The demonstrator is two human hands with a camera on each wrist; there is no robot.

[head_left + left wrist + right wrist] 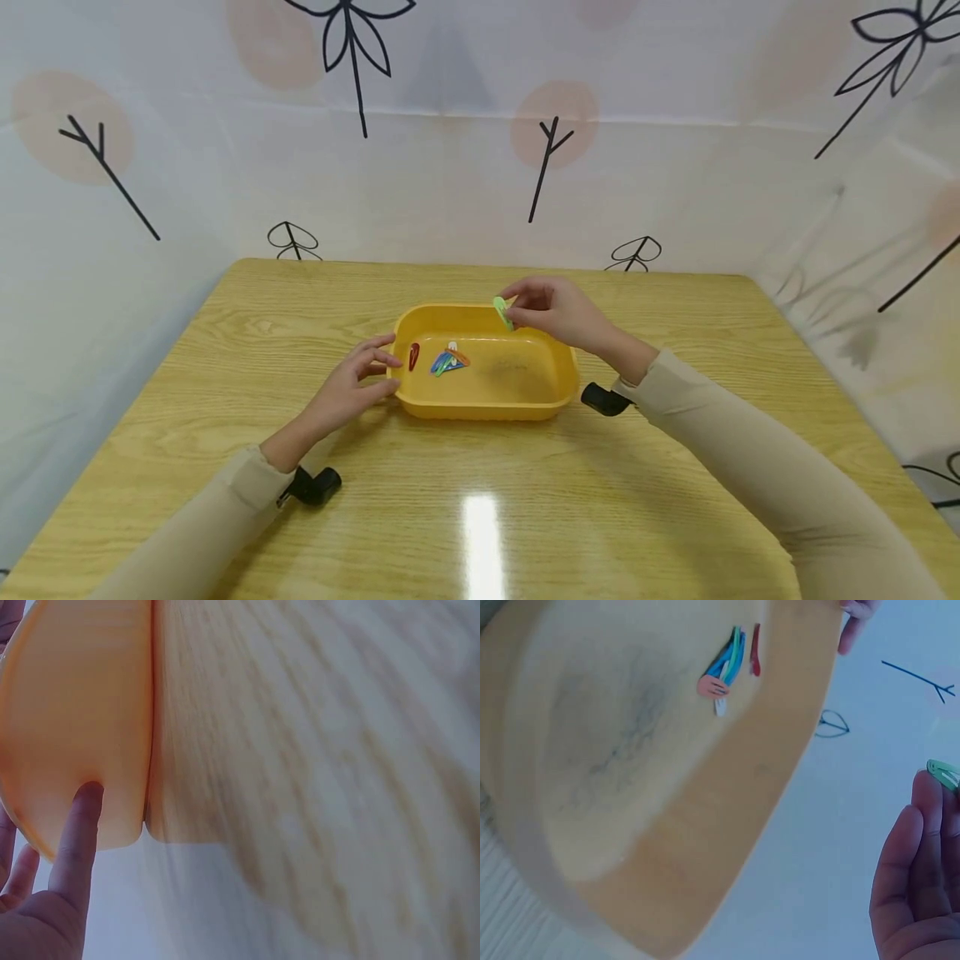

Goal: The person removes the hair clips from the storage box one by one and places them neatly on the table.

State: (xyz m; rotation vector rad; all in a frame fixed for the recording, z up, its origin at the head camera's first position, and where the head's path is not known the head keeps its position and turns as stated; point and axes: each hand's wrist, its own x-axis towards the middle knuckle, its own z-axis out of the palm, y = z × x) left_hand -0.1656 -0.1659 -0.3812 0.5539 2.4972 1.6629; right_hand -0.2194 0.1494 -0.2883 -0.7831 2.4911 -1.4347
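Above the far side of a yellow plastic basin point(480, 412), my right hand point(558, 310) pinches a light green snap hair clip point(503, 312) between thumb and fingertips. The clip's rounded end point(943, 772) also shows in the right wrist view. My left hand point(352, 379) is at the basin's left end, fingers spread along the rim. In the left wrist view, one straight finger point(77, 844) touches the outer wall point(90, 697). Inside the basin, toward its left end, lie a dark red hair clip point(414, 357) and a small pile of blue, green, orange and white hair clips point(448, 361).
The basin stands on a wood-grain table point(300, 292). Behind the table hangs a pale cloth point(450, 183) with black plant drawings. A black camera mount point(606, 400) is on the right wrist, another mount point(315, 486) on the left.
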